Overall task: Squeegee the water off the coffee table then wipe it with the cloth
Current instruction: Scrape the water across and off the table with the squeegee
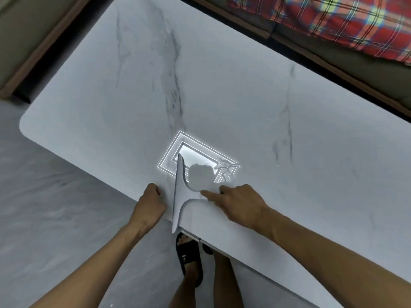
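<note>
The white marble coffee table (222, 85) fills most of the view. A white squeegee (179, 196) lies blade-down near the table's front edge, its long blade running away from me and its near end overhanging the edge. My right hand (238, 204) grips the handle, index finger stretched along it. Just left of the blade, my left hand (151, 204) rests curled at the table's edge with nothing visible in it. A small puddle of water (224, 171) glistens right of the blade, in a ceiling light's reflection. No cloth is in view.
A sofa with a red plaid blanket (333, 21) runs along the table's far side. Another wood-framed seat (24, 52) stands at the upper left. Grey floor (55, 207) lies to the left. My foot in a black slipper (189, 256) stands under the front edge.
</note>
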A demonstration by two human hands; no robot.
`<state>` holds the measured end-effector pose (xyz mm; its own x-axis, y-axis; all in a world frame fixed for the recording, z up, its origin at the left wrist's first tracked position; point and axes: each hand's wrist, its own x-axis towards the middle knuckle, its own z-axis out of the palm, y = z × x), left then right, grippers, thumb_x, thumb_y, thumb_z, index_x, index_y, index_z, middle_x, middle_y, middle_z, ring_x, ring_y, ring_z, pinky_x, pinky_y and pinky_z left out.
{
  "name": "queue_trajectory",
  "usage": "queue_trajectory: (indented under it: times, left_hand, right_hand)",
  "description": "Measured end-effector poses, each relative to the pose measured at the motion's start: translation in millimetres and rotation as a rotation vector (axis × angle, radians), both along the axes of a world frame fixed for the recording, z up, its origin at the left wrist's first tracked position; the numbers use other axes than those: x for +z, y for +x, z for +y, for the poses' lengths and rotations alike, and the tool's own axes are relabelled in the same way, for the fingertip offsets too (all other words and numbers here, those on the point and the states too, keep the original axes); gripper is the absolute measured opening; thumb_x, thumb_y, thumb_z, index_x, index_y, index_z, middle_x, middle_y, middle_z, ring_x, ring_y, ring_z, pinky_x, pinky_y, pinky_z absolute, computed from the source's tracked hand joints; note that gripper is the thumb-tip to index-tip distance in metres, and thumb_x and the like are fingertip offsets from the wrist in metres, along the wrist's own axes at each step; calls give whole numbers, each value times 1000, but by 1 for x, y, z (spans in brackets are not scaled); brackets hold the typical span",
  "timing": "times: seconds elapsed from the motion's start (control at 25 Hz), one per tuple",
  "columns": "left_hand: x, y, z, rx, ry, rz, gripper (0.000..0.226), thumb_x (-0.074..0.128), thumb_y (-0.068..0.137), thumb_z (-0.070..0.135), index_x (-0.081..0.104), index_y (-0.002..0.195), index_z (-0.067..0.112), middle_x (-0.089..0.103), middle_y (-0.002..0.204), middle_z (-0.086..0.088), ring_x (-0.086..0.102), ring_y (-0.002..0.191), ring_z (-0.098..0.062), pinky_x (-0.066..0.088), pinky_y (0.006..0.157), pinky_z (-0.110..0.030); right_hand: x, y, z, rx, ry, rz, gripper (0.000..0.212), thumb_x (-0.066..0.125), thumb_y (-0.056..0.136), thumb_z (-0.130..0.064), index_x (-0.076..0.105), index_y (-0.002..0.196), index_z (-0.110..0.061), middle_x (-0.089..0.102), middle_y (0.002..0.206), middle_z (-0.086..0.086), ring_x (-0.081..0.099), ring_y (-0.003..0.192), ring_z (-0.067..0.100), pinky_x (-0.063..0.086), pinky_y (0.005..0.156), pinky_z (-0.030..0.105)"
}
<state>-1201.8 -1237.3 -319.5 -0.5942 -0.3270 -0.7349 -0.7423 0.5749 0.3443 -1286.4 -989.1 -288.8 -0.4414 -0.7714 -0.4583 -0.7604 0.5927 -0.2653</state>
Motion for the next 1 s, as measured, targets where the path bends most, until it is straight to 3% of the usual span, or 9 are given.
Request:
queue_trajectory:
  times: [0.2,0.28,0.36,0.4,0.48,0.56,0.68,0.8,1.0]
  left_hand:
    - [-3,-1,29,-121,123,-36,19,46,82,1,40,93,15,52,101,-10,50,71,-14,33,54,-25]
    - [-6,-3,37,-174,122,-41,18,45,82,-1,40,92,13,47,124,-18,56,97,-25,43,69,-31]
    - [-9,-1,43,-210,112,-76,20,42,84,-2,42,101,8,32,144,-26,40,131,-39,40,94,-40]
    - [-11,1,44,-218,99,-77,23,41,85,-2,42,106,5,30,146,-28,34,135,-41,38,98,-42]
    - [-13,5,44,-201,37,-18,21,40,86,0,43,106,6,45,135,-23,43,128,-41,41,93,-42]
    - [-12,9,41,-115,-24,83,21,40,83,-1,41,97,14,59,98,-10,60,94,-34,45,68,-37]
    - [-12,15,37,15,-69,175,26,39,78,-2,41,94,18,55,72,-4,52,60,-20,33,46,-28]
    - [-12,25,42,-16,-53,145,15,42,82,6,42,91,18,56,73,-1,52,61,-16,31,46,-28]
    - [-17,36,65,-231,-27,94,25,39,77,-9,42,90,12,46,98,-5,52,89,-27,34,64,-26]
  right_hand:
    - [16,6,101,-417,141,128,52,39,99,-33,23,145,-50,55,87,-6,61,70,25,37,55,30]
    - [26,14,136,-535,167,131,46,34,100,-37,26,144,-51,54,83,-10,61,71,22,38,55,30]
    - [38,25,157,-606,176,140,43,31,100,-40,30,142,-52,55,81,-11,61,70,21,37,55,29]
    - [44,32,159,-612,177,152,43,30,100,-42,31,142,-52,55,80,-12,60,68,21,37,53,29]
    - [50,43,146,-566,129,151,43,31,99,-44,34,141,-50,52,77,-13,60,63,21,37,50,29]
    - [45,52,115,-456,14,93,43,30,99,-47,37,141,-47,54,78,-11,61,61,22,39,49,28]
    - [14,67,53,-249,-70,-23,42,28,102,-47,34,143,-45,60,91,-2,61,66,27,40,54,30]
    - [-9,76,27,-125,-55,-17,42,30,104,-39,29,146,-42,58,96,3,59,68,30,39,56,32]
    - [-3,76,104,-281,-69,84,39,40,101,-39,42,139,-45,58,81,1,58,59,29,40,49,31]
